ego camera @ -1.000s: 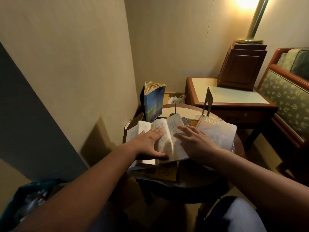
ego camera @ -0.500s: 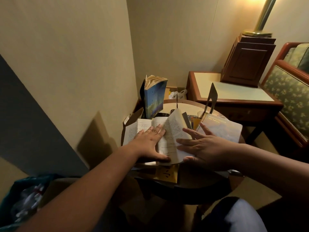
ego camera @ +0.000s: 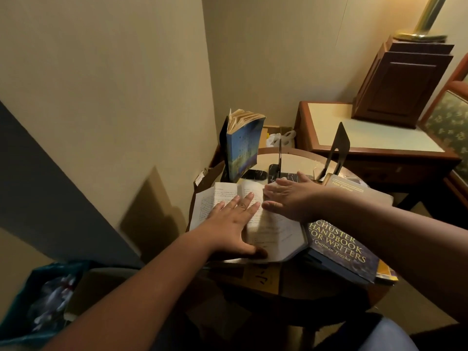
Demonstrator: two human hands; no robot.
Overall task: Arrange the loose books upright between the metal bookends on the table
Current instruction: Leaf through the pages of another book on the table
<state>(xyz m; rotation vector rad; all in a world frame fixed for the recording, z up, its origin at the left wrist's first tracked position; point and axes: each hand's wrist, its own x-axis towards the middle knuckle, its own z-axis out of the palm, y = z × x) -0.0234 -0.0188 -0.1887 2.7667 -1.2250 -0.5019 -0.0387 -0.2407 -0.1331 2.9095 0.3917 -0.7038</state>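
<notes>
One blue book (ego camera: 243, 148) upright beyond flat, empty left hand (ego camera: 234, 220) and right hand (ego camera: 291, 201) pressing open book (ego camera: 268, 229); handbook (ego camera: 339, 247) still loose.

The dark blue book (ego camera: 340, 252) reads "HANDBOOK FOR WRITERS", "Quitman Troyka" and, at its top, "Fifth Edition".

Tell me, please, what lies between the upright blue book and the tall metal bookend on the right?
In the head view, a thin metal bookend stands between blue book and tall bookend.
</notes>
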